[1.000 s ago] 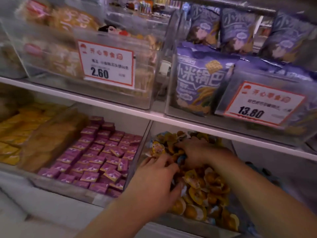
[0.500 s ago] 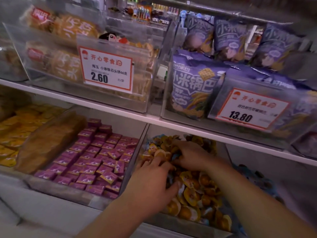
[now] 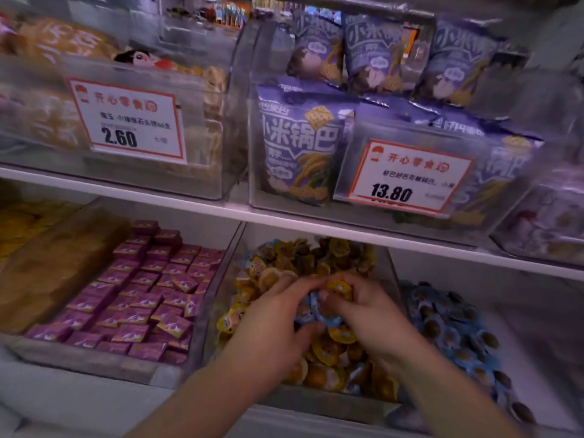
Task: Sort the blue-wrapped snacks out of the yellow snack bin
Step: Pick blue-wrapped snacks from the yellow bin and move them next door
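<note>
A clear bin (image 3: 319, 403) on the lower shelf is heaped with round yellow-wrapped snacks (image 3: 325, 352). Both my hands are over the middle of the heap. My left hand (image 3: 278, 320) has its fingers curled round a bunch of blue-wrapped snacks (image 3: 316, 314). My right hand (image 3: 363, 308) meets it from the right, fingertips pinching the same blue bunch just below a yellow snack (image 3: 339, 287). A few blue wrappers show among the yellow ones near the bin's front (image 3: 355, 373).
Right of the bin lies a pile of blue-wrapped snacks (image 3: 455, 330). To the left is a bin of purple square packets (image 3: 139, 295). The white shelf edge (image 3: 316, 224) runs close above, carrying clear bins with purple bags (image 3: 300, 143) and price cards.
My hands have drawn together at the middle of the heap and now hold blue wrappers between them; the view has shifted closer and slightly right, revealing the blue pile.
</note>
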`<action>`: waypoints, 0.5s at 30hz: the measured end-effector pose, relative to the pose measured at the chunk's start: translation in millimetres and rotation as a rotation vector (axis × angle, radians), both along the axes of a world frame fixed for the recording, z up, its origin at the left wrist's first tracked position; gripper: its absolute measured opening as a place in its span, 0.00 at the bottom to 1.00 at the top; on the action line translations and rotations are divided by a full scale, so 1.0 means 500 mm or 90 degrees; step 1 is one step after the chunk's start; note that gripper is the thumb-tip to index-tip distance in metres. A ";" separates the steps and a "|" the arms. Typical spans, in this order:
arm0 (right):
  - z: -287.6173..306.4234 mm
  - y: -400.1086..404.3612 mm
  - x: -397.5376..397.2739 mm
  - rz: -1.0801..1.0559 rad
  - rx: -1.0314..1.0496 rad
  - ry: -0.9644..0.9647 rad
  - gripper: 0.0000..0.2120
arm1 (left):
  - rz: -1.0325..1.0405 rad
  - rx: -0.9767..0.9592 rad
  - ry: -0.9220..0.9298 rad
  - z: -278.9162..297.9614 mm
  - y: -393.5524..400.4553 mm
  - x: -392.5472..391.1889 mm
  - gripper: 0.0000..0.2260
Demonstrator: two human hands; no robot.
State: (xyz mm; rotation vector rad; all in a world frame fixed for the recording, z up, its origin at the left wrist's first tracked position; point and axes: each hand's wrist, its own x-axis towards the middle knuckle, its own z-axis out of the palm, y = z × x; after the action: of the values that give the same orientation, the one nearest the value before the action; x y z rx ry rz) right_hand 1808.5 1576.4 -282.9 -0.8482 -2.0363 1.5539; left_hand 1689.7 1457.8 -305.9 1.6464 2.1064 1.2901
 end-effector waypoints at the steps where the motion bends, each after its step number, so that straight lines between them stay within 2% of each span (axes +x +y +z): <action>1: -0.006 0.000 0.001 -0.012 0.053 -0.028 0.05 | 0.003 -0.008 0.011 -0.004 0.003 -0.003 0.27; 6: 0.002 0.014 0.006 -0.077 0.124 0.002 0.07 | 0.062 0.023 -0.034 0.019 0.003 -0.025 0.15; 10: 0.024 0.023 0.019 -0.090 0.359 -0.035 0.09 | 0.094 0.033 -0.071 0.044 -0.012 -0.048 0.09; 12: 0.028 0.020 0.022 -0.070 0.502 -0.077 0.11 | 0.072 -0.054 0.052 0.044 -0.018 -0.048 0.09; 15: 0.029 0.013 0.018 -0.053 0.587 -0.086 0.10 | 0.019 -0.235 0.291 0.029 -0.021 -0.034 0.26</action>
State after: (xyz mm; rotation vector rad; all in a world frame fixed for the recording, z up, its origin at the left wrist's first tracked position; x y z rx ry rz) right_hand 1817.4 1583.0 -268.4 -0.6397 -2.4043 0.3850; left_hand 1672.7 1447.6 -291.5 1.8642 2.4320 0.5047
